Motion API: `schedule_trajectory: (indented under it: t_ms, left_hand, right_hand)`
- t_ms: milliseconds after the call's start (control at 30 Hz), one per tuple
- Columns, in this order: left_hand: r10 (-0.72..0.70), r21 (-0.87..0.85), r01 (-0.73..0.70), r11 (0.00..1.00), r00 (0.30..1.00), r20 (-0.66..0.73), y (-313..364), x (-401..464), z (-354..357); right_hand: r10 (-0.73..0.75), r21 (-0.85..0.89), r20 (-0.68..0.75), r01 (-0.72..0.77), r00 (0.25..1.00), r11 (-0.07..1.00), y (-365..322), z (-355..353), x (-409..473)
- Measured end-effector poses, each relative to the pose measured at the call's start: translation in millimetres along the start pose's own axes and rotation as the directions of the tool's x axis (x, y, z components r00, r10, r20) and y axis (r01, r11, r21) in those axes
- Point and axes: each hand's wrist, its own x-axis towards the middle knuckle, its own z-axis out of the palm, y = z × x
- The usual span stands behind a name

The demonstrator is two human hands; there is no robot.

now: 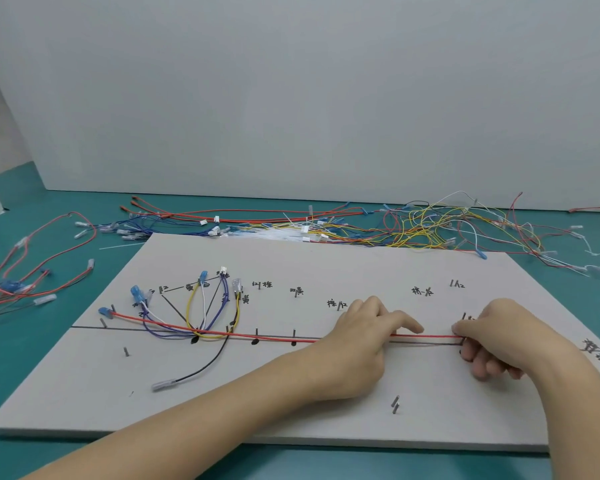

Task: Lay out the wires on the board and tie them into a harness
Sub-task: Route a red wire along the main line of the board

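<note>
We see a grey board [326, 403] lying on a teal table [32, 244], studded with nails and marked with handwritten labels. A red wire [257, 336] runs along the board's drawn horizontal line, from a blue terminal [104, 311] at the far left across to the right side.

The left hand [364, 336] lies on the wire mid-board — fingers bent, index finger stretched flat along the wire and pressing it down. The wire passes under this hand and comes out at its fingertips.

The right hand [492, 336] is just beside a nail [463, 317] near the board's right end — thumb and index pinch the red wire's end, the other fingers curled beneath. Between the two hands the wire is straight and taut.

On the board's left, yellow, white, purple and black wires [201, 317] loop around nails; a black wire [201, 367] trails toward us with a clear-sleeved terminal.

Behind the board lies a tangled pile of loose wires [447, 230]; more red wires [25, 271] lie on the table to the left.
</note>
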Motion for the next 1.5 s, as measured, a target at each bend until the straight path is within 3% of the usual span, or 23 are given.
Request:
schedule_trajectory:
  t_ms: [267, 533, 733, 1067, 1367, 1500]
  left_hand:
    - [0.05, 0.055, -0.051, 0.997, 0.999, 0.019, 0.5, -1.3, 1.0]
    - [0.066, 0.081, -0.069, 0.994, 0.997, 0.031, -0.9, -1.2, 1.7]
    - [0.079, 0.087, -0.082, 0.993, 0.996, 0.029, -1.1, -1.4, 2.6]
    - [0.067, 0.101, -0.069, 0.992, 0.998, 0.015, 1.2, -2.5, 2.0]
    - [0.072, 0.108, -0.072, 0.991, 0.997, 0.008, 0.1, -2.4, 2.8]
    - [0.085, 0.117, -0.084, 0.99, 0.996, 0.0, -0.6, -1.3, 4.4]
  right_hand:
    - [-0.054, -0.022, -0.196, 0.05, 0.979, 0.998, 0.2, -2.4, -2.4]
    - [-0.105, 0.162, -0.305, 0.16, 0.946, 0.974, 9.5, -3.5, 7.6]
    - [-0.116, 0.159, -0.221, 0.153, 0.968, 0.975, 19.1, -16.7, 12.4]
    - [-0.254, 0.063, -0.343, 0.292, 0.904, 0.954, 0.3, -2.3, 26.9]
    - [-0.279, 0.038, -0.287, 0.302, 0.916, 0.953, -20.1, -8.1, 50.1]
    - [-0.259, 0.104, -0.275, 0.296, 0.926, 0.949, -27.9, -15.3, 64.9]
